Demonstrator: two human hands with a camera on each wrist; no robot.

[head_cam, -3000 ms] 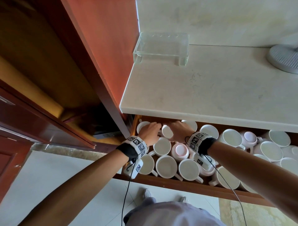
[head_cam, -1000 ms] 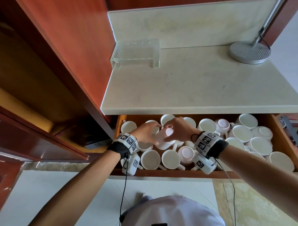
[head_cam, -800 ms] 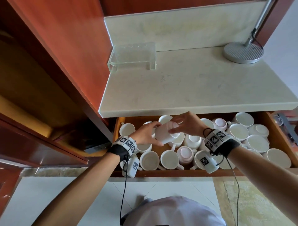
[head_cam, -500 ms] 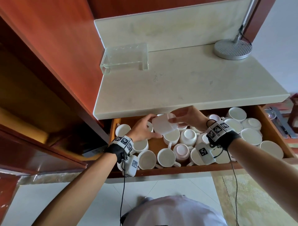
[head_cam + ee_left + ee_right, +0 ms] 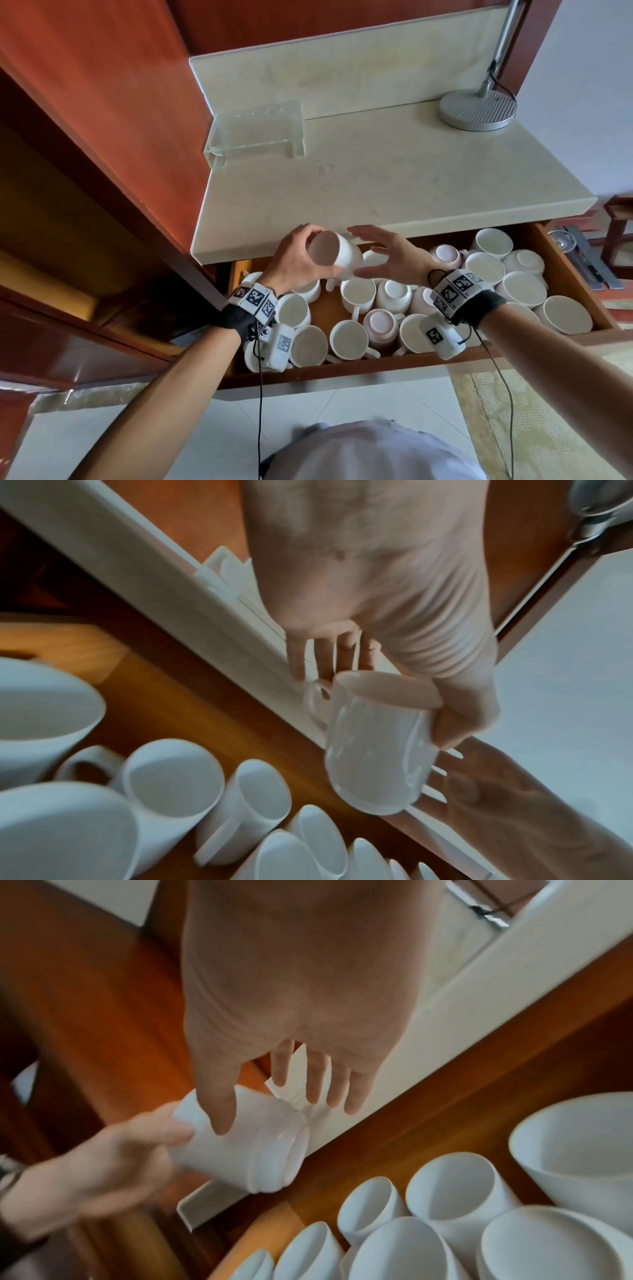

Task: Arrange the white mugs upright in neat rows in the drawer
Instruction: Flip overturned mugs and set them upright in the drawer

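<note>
left hand (image 5: 298, 262) fingers hold 1 mug (image 5: 334, 254) tilted | right hand (image 5: 390, 257) fingers wide | drawer (image 5: 568, 274): roughly 20 mugs

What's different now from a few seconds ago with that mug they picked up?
The mug was lifted out of the drawer and turned on its side. The left hand now grips it alone; the right hand has let go, fingers spread. The other mugs stay jumbled.
</note>
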